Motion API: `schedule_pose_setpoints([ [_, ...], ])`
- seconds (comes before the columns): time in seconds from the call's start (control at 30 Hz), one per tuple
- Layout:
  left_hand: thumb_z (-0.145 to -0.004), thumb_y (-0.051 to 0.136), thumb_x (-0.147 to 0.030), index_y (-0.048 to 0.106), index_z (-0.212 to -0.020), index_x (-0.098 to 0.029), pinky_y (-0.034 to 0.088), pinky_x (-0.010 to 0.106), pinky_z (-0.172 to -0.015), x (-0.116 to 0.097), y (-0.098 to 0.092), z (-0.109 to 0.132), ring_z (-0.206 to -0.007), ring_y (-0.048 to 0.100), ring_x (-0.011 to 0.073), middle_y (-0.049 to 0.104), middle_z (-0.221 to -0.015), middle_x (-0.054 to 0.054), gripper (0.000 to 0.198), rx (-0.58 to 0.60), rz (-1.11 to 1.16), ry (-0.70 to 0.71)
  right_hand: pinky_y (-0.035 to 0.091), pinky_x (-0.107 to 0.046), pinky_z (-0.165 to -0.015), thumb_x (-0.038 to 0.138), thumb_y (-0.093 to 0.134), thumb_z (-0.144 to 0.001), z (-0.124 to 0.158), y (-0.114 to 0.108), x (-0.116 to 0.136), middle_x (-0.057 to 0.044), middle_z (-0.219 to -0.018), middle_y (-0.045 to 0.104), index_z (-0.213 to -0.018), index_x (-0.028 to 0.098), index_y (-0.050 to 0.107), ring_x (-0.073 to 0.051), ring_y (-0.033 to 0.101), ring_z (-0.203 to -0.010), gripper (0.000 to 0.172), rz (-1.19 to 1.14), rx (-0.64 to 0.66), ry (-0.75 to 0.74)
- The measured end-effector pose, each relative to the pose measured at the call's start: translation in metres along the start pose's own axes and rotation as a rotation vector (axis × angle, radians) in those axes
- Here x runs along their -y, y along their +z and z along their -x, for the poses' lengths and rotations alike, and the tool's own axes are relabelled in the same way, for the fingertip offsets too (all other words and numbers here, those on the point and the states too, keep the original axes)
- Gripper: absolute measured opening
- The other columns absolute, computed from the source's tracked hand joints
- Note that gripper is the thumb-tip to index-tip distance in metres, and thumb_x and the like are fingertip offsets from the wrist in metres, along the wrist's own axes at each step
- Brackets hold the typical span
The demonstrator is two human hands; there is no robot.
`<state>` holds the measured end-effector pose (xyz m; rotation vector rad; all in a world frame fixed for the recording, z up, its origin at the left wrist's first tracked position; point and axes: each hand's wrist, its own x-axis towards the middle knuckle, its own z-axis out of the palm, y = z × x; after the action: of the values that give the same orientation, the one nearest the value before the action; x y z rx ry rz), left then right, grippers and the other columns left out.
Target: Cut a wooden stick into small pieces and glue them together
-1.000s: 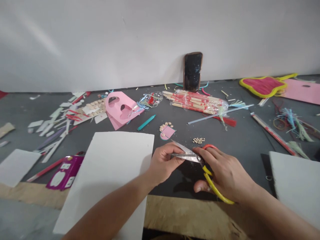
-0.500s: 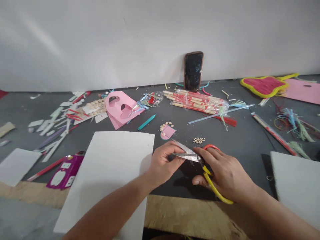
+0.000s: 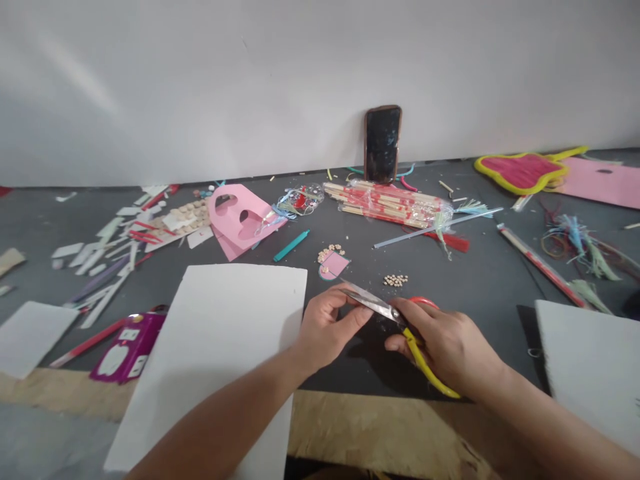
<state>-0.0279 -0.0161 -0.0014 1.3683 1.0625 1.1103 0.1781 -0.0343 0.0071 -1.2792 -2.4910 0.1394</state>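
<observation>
My right hand grips a pair of scissors by its red and yellow handles, the blades nearly closed and pointing left. At the blade tips, my left hand pinches with thumb and forefinger; what is between them is too small to make out. Just beyond the blades lies a small pink heart-shaped paper piece, with little pale beads along its upper edge. A small heap of similar beads sits to its right on the dark tabletop.
A white foam sheet lies under my left forearm. Behind are a teal marker, pink cut-out card, wrapped sticks and a phone against the wall. White and red scraps clutter the left; another white sheet lies right.
The scissor blades have come together from a wider gap, and the fingers of my right hand have closed with the handles. My left hand stays at the blade tips.
</observation>
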Motion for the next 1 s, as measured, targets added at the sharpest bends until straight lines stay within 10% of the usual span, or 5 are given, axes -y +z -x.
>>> schedule_pose_setpoints([
  [0.57, -0.074, 0.069, -0.032, 0.067, -0.077, -0.016, 0.042, 0.022, -0.059, 0.008, 0.0, -0.01, -0.063, 0.054, 0.0114, 0.064, -0.071, 0.001, 0.017, 0.012, -0.04, -0.099, 0.044, -0.026, -0.051, 0.047, 0.047, -0.088, -0.019, -0.008, -0.027, -0.001, -0.075, 0.068, -0.129, 0.019, 0.044, -0.018, 0.064, -0.058, 0.049, 0.024, 0.016, 0.476],
  [1.0, -0.08, 0.061, -0.021, 0.069, -0.077, -0.021, 0.047, 0.027, -0.074, -0.003, 0.014, -0.022, -0.078, 0.063, 0.0156, 0.069, -0.081, 0.001, 0.009, 0.181, -0.771, 0.155, 0.044, -0.037, -0.072, 0.031, 0.05, -0.084, 0.01, -0.038, -0.077, -0.019, -0.101, 0.067, -0.115, 0.012, 0.055, -0.032, 0.064, -0.092, 0.037, 0.307, 0.246, 0.606],
])
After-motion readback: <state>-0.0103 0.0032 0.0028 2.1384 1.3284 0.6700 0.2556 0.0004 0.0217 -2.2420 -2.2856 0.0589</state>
